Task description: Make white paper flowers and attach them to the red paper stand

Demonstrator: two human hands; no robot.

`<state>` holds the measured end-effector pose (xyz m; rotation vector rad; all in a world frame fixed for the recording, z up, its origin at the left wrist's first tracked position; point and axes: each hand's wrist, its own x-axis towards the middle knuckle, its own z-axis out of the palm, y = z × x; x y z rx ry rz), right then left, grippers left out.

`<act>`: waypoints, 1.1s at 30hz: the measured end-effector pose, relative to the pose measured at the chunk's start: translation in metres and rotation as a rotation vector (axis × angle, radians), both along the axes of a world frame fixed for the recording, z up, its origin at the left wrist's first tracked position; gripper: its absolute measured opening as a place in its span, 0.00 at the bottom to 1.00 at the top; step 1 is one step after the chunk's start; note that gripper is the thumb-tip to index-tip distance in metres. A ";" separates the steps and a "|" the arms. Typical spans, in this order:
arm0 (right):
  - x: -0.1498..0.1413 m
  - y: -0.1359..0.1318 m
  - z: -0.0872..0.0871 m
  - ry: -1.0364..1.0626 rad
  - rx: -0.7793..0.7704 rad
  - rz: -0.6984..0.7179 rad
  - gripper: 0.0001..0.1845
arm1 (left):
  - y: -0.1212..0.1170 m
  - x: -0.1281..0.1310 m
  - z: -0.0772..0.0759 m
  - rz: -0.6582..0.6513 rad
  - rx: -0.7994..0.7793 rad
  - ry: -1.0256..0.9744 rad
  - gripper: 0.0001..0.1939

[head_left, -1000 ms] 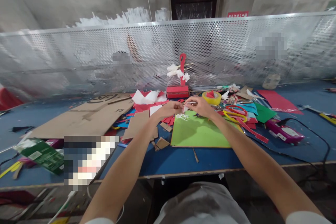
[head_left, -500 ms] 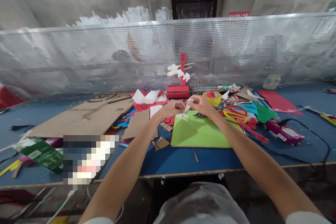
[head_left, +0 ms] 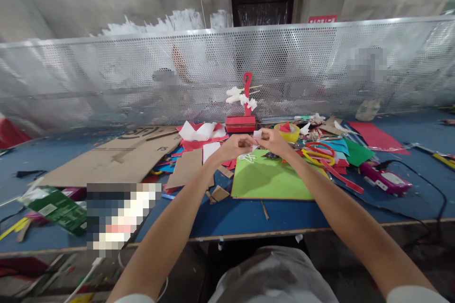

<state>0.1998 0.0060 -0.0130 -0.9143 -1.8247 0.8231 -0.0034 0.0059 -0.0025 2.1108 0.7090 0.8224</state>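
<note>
A small piece of white paper [head_left: 256,134] is pinched between my two hands, above the far edge of a lime-green sheet [head_left: 273,180]. My left hand [head_left: 235,147] closes on it from the left, thumb and fingers together. From the right, my right hand [head_left: 272,141] grips the same piece at its fingertips. Just below lie thin white paper strips [head_left: 248,157] on the green sheet. Behind the hands stands a red box with an upright red post [head_left: 241,124], which carries white crumpled tufts and thin sticks.
Flattened cardboard [head_left: 110,156] covers the left of the blue table [head_left: 227,220]. Scissors with red and yellow handles [head_left: 318,154], a yellow tape roll [head_left: 287,132] and paper scraps lie on the right. A purple device with a cable [head_left: 386,179] sits further right. A perforated metal screen [head_left: 199,75] rises behind.
The white paper has turned and shifted between my fingertips, and my hands have drawn slightly closer together. The objects on the table stay where they were.
</note>
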 end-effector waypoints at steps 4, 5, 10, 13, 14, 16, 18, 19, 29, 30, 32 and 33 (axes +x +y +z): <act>0.001 0.000 0.000 -0.026 0.002 0.015 0.09 | 0.005 0.001 -0.005 0.022 0.025 -0.024 0.12; 0.001 0.000 0.000 -0.034 0.004 0.020 0.09 | 0.005 0.001 -0.005 0.025 0.035 -0.029 0.12; 0.002 0.001 -0.002 -0.069 -0.029 0.028 0.11 | 0.007 0.001 -0.006 0.078 0.085 -0.031 0.10; 0.001 0.006 -0.005 -0.082 -0.004 0.018 0.15 | 0.008 0.001 -0.004 0.130 0.085 -0.056 0.12; 0.001 0.007 -0.005 -0.079 0.020 0.008 0.15 | 0.009 0.000 -0.004 0.147 0.085 -0.071 0.12; 0.000 0.009 -0.005 -0.068 0.070 -0.015 0.15 | 0.010 0.000 -0.002 0.180 0.082 -0.110 0.12; -0.001 0.008 -0.004 -0.053 0.089 -0.013 0.14 | 0.011 -0.002 -0.002 0.191 0.057 -0.150 0.11; -0.001 0.007 -0.003 -0.040 0.080 0.003 0.13 | 0.012 -0.002 -0.002 0.190 0.039 -0.171 0.11; -0.012 0.000 -0.008 0.001 -0.061 0.115 0.24 | 0.013 0.005 -0.007 0.254 -0.019 -0.272 0.12; -0.012 0.001 -0.009 0.005 -0.066 0.098 0.23 | 0.012 0.006 -0.007 0.259 -0.001 -0.257 0.12; -0.012 0.001 -0.008 0.012 -0.073 0.075 0.20 | 0.010 0.006 -0.004 0.269 0.047 -0.211 0.12; -0.011 0.001 -0.007 0.014 -0.078 0.069 0.19 | 0.009 0.006 -0.003 0.272 0.076 -0.184 0.12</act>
